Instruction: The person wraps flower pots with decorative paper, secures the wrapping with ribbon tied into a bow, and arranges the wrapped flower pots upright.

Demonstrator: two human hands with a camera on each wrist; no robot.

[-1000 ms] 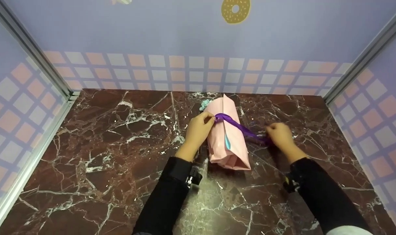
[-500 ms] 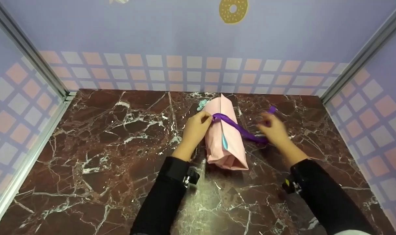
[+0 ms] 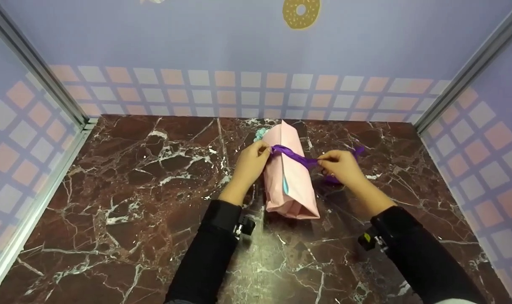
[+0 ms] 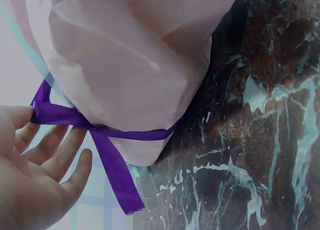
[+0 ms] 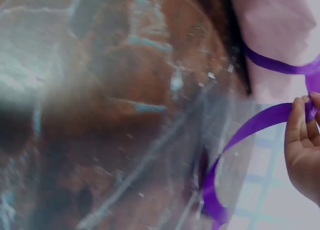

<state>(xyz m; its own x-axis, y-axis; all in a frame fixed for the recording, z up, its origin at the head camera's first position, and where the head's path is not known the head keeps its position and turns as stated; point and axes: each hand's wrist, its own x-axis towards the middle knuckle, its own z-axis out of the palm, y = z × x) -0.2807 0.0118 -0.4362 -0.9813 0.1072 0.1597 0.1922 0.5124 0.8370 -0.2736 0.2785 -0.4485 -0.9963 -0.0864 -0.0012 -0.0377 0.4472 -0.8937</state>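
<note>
A pink paper-wrapped bundle [image 3: 297, 183] lies lengthwise on the marble-patterned table, light blue flowers [image 3: 260, 134] poking out at its far end. Around it runs a purple ribbon [image 3: 290, 153], crossing the top of the wrap. My left hand [image 3: 251, 164] pinches the ribbon at the bundle's left side; in the left wrist view a cut ribbon tail [image 4: 119, 177] hangs below those fingers. To the right of the bundle, my right hand [image 3: 344, 169] pinches the ribbon between thumb and fingers. Its long loose length [image 5: 260, 122] trails from this hand in the right wrist view.
The brown marble-patterned table [image 3: 133, 190] extends on both sides of the bundle. A lilac back wall [image 3: 222, 42] with checked squares closes the far edge, and side walls stand left and right. Each wrist carries a small black camera [image 3: 247, 226].
My right hand has moved left towards the bundle and now pinches the ribbon nearer to it. The left hand keeps its pinch, almost still.
</note>
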